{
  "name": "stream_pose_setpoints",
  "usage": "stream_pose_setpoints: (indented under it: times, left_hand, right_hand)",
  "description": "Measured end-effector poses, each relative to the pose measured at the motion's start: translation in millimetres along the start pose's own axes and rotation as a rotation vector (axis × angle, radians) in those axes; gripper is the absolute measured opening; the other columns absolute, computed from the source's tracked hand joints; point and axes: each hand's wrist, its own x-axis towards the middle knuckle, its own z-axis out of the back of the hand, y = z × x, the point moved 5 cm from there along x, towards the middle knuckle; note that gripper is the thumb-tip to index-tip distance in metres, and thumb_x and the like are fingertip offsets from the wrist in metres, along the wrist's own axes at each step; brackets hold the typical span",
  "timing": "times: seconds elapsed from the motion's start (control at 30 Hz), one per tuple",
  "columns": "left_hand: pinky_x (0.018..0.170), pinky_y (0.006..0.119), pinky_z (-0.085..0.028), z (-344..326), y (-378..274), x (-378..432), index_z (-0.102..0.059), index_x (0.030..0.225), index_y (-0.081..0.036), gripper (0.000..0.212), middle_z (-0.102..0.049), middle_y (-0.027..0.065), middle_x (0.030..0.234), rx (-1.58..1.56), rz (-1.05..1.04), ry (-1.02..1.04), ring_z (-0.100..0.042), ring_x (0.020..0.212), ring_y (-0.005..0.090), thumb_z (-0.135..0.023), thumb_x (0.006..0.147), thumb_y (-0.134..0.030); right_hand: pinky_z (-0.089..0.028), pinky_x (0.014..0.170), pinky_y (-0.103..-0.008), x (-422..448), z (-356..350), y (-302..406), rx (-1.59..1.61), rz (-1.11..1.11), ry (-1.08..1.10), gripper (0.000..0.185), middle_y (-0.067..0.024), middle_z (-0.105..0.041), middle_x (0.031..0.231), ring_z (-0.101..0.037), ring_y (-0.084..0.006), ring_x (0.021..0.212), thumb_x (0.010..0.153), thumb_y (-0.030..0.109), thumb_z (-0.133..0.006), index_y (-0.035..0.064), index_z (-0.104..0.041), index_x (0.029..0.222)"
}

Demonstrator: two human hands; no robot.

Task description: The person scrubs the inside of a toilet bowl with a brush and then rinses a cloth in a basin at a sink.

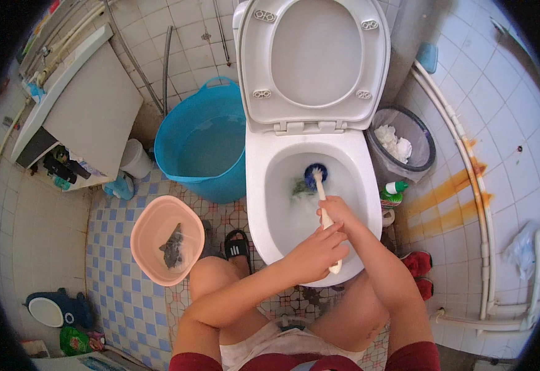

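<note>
A toilet brush with a white handle [320, 191] and a dark blue head [311, 182] reaches into the bowl of a white toilet [279, 222]. Its head is against the inside of the bowl, beside a patch of greenish, foamy water [300, 186]. My right hand [339, 212] grips the middle of the handle. Lower down, my left hand [318, 252] is closed around the same handle, and the handle's end pokes out below it. The seat and lid [316, 55] stand raised at the back.
Left of the toilet stand a blue water tub [200, 143] and a pink basin [144, 246] holding a dark wet cloth [173, 248]. On the right are a lined waste bin [425, 143], a green-capped bottle [394, 189] and wall pipes [472, 171]. A cabinet [93, 111] stands far left.
</note>
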Motion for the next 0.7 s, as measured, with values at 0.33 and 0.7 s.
stream_pose_setpoints:
  times: [0.33,0.7]
  left_hand:
    - [0.098,0.052,-0.035,10,-3,6,-0.050,0.083,-0.003,0.025,-0.049,0.0157,0.117,0.005,-0.031,-0.037,-0.037,0.126,0.0407,-0.061,0.063,0.005]
    - [0.100,0.052,-0.034,25,5,-7,-0.047,0.084,-0.002,0.026,-0.049,0.0163,0.116,-0.105,0.069,-0.076,-0.037,0.125,0.0407,-0.059,0.063,0.008]
  right_hand:
    - [-0.041,0.047,-0.0303,-8,-8,14,0.041,0.066,0.047,0.009,-0.0049,-0.054,0.069,-0.050,-0.0135,0.056,0.086,0.011,-0.051,0.0023,-0.051,0.088]
    - [-0.041,0.046,-0.0324,14,-31,4,0.045,0.055,0.116,0.010,-0.0057,-0.054,0.070,-0.052,-0.0150,0.059,0.083,0.012,-0.053,0.0022,-0.051,0.086]
